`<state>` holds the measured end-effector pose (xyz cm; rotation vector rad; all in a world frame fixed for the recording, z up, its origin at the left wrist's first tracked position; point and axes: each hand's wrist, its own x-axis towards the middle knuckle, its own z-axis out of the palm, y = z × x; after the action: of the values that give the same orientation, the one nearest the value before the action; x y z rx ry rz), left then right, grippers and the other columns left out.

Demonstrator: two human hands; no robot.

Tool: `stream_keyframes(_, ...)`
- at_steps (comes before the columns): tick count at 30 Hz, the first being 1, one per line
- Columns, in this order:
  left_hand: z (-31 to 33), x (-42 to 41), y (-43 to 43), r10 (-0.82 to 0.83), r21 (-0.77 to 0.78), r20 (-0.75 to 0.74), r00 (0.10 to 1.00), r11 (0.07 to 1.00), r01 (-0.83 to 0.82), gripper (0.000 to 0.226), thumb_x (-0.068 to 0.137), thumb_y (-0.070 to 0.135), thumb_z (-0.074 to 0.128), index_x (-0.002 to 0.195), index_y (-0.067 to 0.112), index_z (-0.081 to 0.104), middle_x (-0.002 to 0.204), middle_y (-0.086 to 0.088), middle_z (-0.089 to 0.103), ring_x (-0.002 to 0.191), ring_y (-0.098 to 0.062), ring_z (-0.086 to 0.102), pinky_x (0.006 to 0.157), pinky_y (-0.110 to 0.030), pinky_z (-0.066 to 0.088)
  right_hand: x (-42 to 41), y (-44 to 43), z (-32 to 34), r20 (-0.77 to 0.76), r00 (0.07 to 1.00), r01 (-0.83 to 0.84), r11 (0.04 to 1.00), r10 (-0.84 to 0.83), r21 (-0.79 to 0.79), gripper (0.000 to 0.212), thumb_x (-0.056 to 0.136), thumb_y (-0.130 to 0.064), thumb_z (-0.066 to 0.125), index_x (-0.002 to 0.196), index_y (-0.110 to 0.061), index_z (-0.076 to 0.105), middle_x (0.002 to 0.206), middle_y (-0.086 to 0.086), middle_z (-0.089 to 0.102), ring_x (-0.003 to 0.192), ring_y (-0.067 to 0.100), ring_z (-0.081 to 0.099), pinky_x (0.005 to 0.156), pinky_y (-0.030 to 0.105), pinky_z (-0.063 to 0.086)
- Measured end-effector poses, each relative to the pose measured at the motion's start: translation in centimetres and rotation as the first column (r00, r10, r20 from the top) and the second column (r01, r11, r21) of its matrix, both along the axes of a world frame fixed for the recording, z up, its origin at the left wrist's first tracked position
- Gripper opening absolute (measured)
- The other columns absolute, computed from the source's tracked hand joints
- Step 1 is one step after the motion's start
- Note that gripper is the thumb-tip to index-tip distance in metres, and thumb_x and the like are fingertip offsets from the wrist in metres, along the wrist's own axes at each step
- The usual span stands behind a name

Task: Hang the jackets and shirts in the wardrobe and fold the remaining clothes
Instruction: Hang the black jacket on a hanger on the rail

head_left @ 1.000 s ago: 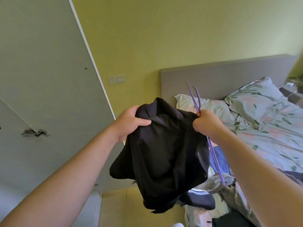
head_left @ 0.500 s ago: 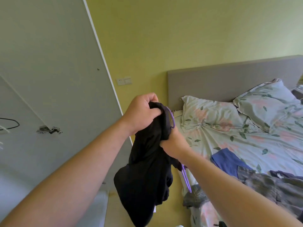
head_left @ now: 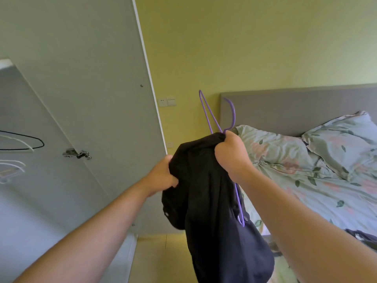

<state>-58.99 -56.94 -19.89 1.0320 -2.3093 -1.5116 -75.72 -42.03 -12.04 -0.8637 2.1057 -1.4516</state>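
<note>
Since half a second ago the purple hanger has come up out of the black jacket. Its hook and one narrow shoulder loop now stand clear above the bunched cloth, where before only a short curve showed. The grips have changed places too: the right grip is now the upper one, and the left grip sits lower, off to the left.

I see the jacket hanging in the air between me and the bed, a dark crumpled mass with a couple of snap buttons showing. The right grip is curled tight round its top edge, just under the base of the hook. The left grip holds a fold at the jacket's left side, fingers wrapped into the cloth. The hanger's other end pokes out low on the jacket's right side.

To the left stands the grey wardrobe with a metal hinge on its panel. Further left, inside it, hang a black hanger and some white hangers. Behind the jacket is the yellow wall with a socket plate. To the right lies the bed with a grey headboard, two floral pillows and a matching cover. A dark garment lies at its near right edge.
</note>
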Motion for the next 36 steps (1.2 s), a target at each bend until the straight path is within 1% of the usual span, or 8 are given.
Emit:
stream_keyframes(3, -5.0, -0.4, 2.1, 0.006, 0.159, 0.109, 0.994, 0.987, -0.023, 0.062, 0.075, 0.044, 0.083, 0.127, 0.024, 0.056, 0.121, 0.004, 0.066, 0.114, -0.017, 0.063, 0.095, -0.035, 0.053, -0.2, 0.3, 1.2, 0.039, 0.999, 0.005, 1.0, -0.004, -0.027, 0.05, 0.087, 0.003, 0.035, 0.129, -0.016, 0.056, 0.088, 0.004, 0.062, 0.071, 0.018, 0.06, 0.045, 0.022, 0.045)
stream_keyframes(7, -9.6, -0.7, 5.8, -0.014, 0.252, 0.422, 0.907, 0.962, -0.102, 0.097, 0.079, 0.09, 0.036, 0.136, 0.013, 0.054, 0.127, -0.006, 0.064, 0.109, -0.024, 0.066, 0.097, -0.04, 0.053, -0.6, 0.7, 2.2, -0.022, 1.0, 0.014, 1.0, -0.015, -0.019, 0.056, 0.09, 0.003, 0.038, 0.141, -0.016, 0.049, 0.096, -0.001, 0.06, 0.079, 0.013, 0.06, 0.046, 0.018, 0.043)
stream_keyframes(10, -10.9, -1.0, 7.2, -0.235, 0.717, 0.24, 0.942, 0.698, -0.008, 0.105, 0.072, 0.099, 0.025, 0.139, 0.023, 0.05, 0.136, -0.01, 0.065, 0.117, -0.032, 0.068, 0.098, -0.044, 0.052, -1.2, 1.3, 2.5, -0.064, 0.997, 0.052, 0.998, -0.053, -0.019, 0.053, 0.09, 0.003, 0.038, 0.14, -0.014, 0.049, 0.094, -0.001, 0.058, 0.079, 0.014, 0.059, 0.051, 0.02, 0.042)
stream_keyframes(13, -10.7, -1.2, 7.5, -0.214, 0.78, 0.061, 0.975, 0.62, 0.087, 0.085, 0.086, 0.083, 0.047, 0.143, 0.021, 0.056, 0.14, -0.005, 0.064, 0.126, -0.026, 0.063, 0.098, -0.043, 0.055, -2.0, 2.0, 2.3, -0.08, 0.991, 0.108, 0.994, -0.11, -0.025, 0.053, 0.091, 0.003, 0.038, 0.139, -0.016, 0.049, 0.093, -0.002, 0.058, 0.077, 0.013, 0.059, 0.05, 0.021, 0.042)
stream_keyframes(17, -9.3, -1.1, 6.6, -0.191, 0.647, 0.029, 0.981, 0.752, 0.127, 0.048, 0.096, 0.028, 0.072, 0.139, 0.013, 0.058, 0.132, -0.009, 0.069, 0.123, -0.026, 0.065, 0.108, -0.053, 0.048, -3.0, 3.0, 1.9, -0.093, 0.981, 0.168, 0.985, -0.17, -0.029, 0.059, 0.09, 0.003, 0.038, 0.144, -0.017, 0.046, 0.096, -0.007, 0.056, 0.075, 0.009, 0.057, 0.046, 0.017, 0.042)
stream_keyframes(27, 4.4, -0.8, 0.9, -0.027, 0.424, -0.117, 0.993, 0.903, 0.075, 0.034, 0.092, 0.007, 0.068, 0.123, -0.001, 0.058, 0.118, -0.012, 0.073, 0.114, -0.029, 0.069, 0.09, -0.036, 0.057, -5.8, 4.3, 0.8, -0.204, 0.962, 0.209, 0.972, -0.183, 0.111, 0.036, 0.085, -0.002, 0.041, 0.114, -0.02, 0.051, 0.091, 0.0, 0.057, 0.082, 0.019, 0.058, 0.065, 0.034, 0.051)
stream_keyframes(31, 10.2, 0.0, 0.4, -0.179, -0.085, 0.015, 0.984, 0.98, 0.179, 0.042, 0.07, -0.015, 0.064, 0.107, 0.003, 0.057, 0.106, -0.013, 0.071, 0.101, -0.03, 0.068, 0.083, -0.037, 0.054, -6.5, 4.7, -0.6, -0.222, 0.959, 0.208, 0.968, -0.175, 0.139, 0.034, 0.083, 0.0, 0.041, 0.108, -0.022, 0.048, 0.09, 0.001, 0.058, 0.079, 0.02, 0.059, 0.057, 0.032, 0.049)
stream_keyframes(36, 13.2, 0.3, -1.5, 0.207, -0.774, 0.009, 0.978, 0.621, -0.124, 0.022, 0.088, 0.027, 0.076, 0.092, 0.018, 0.057, 0.087, 0.002, 0.063, 0.082, -0.025, 0.06, 0.067, -0.034, 0.041, -6.8, 4.7, -3.0, -0.235, 0.967, 0.154, 0.954, -0.093, 0.255, 0.052, 0.081, -0.001, 0.044, 0.132, -0.012, 0.048, 0.089, -0.006, 0.049, 0.084, 0.019, 0.055, 0.069, 0.034, 0.051)
